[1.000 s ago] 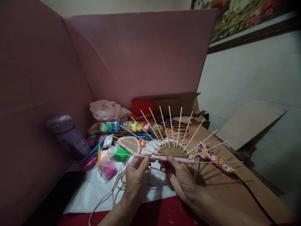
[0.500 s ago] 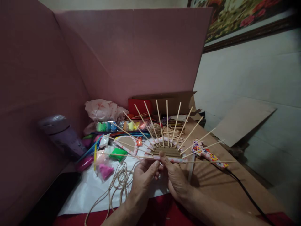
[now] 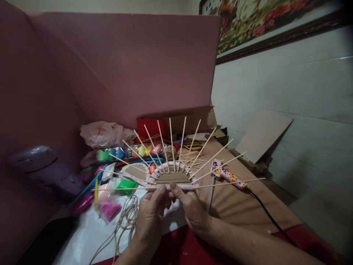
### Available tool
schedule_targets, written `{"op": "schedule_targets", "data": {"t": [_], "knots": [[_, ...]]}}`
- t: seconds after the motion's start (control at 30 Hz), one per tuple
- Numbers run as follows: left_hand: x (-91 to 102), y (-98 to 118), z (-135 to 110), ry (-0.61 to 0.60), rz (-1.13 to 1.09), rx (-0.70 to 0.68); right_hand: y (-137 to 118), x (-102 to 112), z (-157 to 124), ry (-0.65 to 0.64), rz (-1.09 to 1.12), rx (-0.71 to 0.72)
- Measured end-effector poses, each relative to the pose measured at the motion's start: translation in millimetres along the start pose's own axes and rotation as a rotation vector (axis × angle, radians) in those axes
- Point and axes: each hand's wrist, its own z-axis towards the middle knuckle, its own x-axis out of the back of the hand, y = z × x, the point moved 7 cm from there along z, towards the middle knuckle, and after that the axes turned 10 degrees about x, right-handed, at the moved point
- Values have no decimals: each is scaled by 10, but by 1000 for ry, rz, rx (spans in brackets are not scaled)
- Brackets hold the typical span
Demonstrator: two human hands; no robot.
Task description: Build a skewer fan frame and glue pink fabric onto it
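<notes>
The table is covered on its right side by a brown cardboard sheet [image 3: 248,206], on its left by a white paper sheet [image 3: 91,232], with red cloth [image 3: 187,246] along the near edge. A flower-patterned glue gun [image 3: 227,175] and its black cord [image 3: 264,213] lie on the brown sheet. On the white sheet are a loose coil of beige twine [image 3: 125,217], small clear bags of green clay [image 3: 125,185] and pink clay [image 3: 109,210], and a purple bottle [image 3: 46,173] on its side at the left.

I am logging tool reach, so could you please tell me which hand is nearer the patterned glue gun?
Right. The right hand grips the stick fan just left of the glue gun; the left hand holds the fan's far side, farther left.
</notes>
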Motion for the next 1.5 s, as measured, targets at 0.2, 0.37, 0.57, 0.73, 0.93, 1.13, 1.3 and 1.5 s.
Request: {"op": "schedule_targets", "data": {"t": [0.2, 0.37, 0.57, 0.73, 0.93, 1.13, 1.3, 1.5], "knots": [[52, 79, -20, 22, -37, -28, -89, 56, 35, 48, -32, 44], [-46, 116, -80, -47, 51, -118, -58, -62, -6, -46, 66, -38], [-51, 181, -115, -26, 45, -161, -110, -236, -40, -243, 93, -32], [97, 324, -153, 126, -34, -192, -131, -180, -6, -226, 128, 63], [199, 447, -208, 233, -41, -299, -119, 70, 69, 13, 81, 84], [203, 433, -221, 227, -13, -318, -94, 69, 86, 7, 73, 67], [165, 446, -241, 206, 30, -345, -96, 55, 89, -23, 4, 93], [166, 442, -225, 204, 44, -351, -93, 45, 86, -34, -2, 91]]}}
